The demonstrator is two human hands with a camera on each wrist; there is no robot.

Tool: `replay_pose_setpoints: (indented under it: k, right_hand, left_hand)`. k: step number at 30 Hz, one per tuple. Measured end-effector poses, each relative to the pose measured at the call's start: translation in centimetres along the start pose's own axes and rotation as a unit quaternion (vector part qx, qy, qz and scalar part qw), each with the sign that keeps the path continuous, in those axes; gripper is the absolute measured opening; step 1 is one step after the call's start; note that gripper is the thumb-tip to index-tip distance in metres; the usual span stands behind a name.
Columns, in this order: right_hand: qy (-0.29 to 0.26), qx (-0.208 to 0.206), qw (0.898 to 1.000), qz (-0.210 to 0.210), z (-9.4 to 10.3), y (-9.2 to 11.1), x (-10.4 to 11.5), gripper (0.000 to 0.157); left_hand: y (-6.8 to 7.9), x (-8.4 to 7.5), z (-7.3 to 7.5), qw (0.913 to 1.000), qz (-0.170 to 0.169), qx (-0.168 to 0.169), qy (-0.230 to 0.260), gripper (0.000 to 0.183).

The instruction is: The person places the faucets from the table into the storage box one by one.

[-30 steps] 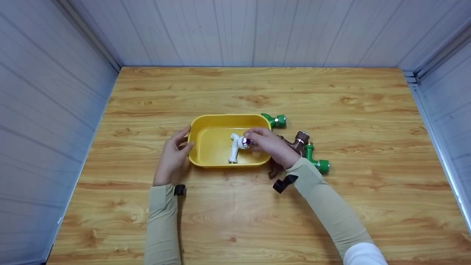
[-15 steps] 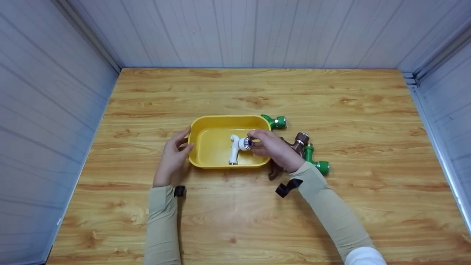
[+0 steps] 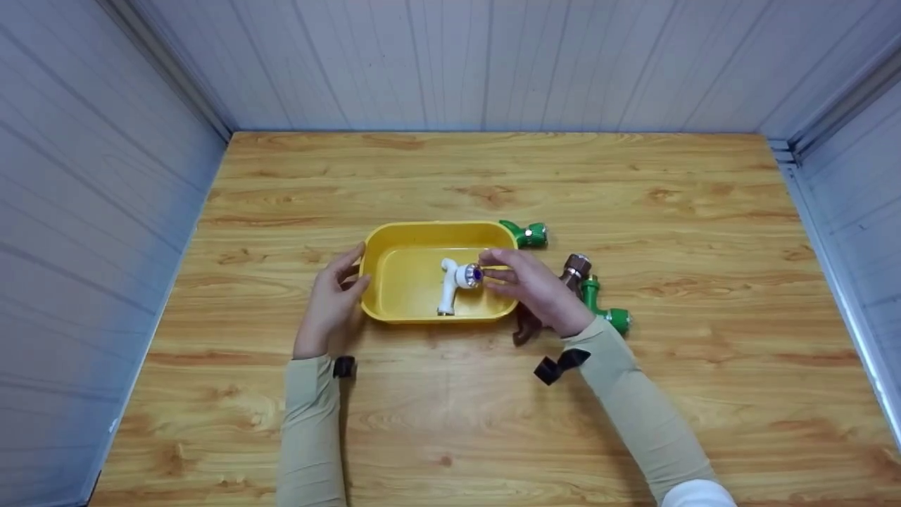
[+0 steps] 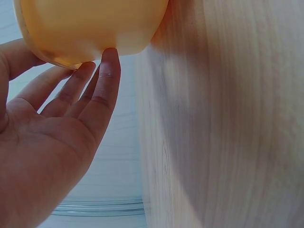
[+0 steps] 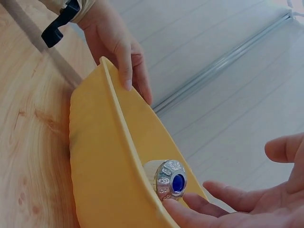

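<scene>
A white tap (image 3: 448, 287), its round chrome knob centred in blue, lies in the yellow tub (image 3: 401, 236) in the head view. My right hand (image 3: 538, 285) is over the tub's right end, fingers extended beside the knob. From the right wrist view, the knob (image 5: 171, 180) shows right at the fingertips, with the thumb spread well away. At the tub's left end, my left hand (image 3: 331, 299) holds the rim. Its thumb laps over the edge, and in the left wrist view its fingers (image 4: 109, 71) touch the outer wall.
Behind the tub's right end lies a green tap (image 3: 533, 234). Right of the tub are a brown tap (image 3: 577, 266), partly covered by my right hand, and another green tap (image 3: 618, 320). Pale panel walls (image 3: 450, 63) enclose the wooden table (image 3: 450, 436).
My right hand has let go of the white tap's knob and drawn back a little to the right, fingers spreading. The tap stays lying in the tub, and my left hand keeps its place.
</scene>
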State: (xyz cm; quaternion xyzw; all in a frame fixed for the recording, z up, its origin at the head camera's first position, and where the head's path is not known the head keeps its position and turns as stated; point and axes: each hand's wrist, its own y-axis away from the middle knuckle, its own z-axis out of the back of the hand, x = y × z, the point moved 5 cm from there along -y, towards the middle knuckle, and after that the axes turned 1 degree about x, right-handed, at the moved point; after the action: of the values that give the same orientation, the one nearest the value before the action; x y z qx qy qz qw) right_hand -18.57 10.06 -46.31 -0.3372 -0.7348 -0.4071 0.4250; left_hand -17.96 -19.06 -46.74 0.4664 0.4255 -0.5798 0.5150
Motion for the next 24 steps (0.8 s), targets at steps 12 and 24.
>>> replay_pose_setpoints:
  k: [12, 24]
  right_hand:
    - [0.004, 0.005, 1.000, 0.014, 0.1, 0.6, 0.0, 0.047]
    - [-0.031, 0.014, 0.999, 0.014, 0.7, 1.6, 0.1, 0.050]
  left_hand:
    - [0.0, 0.0, -0.1, 1.0000, -0.004, -0.001, 0.006, 0.051]
    - [0.0, -0.3, -0.1, 1.0000, -0.003, 0.007, -0.002, 0.051]
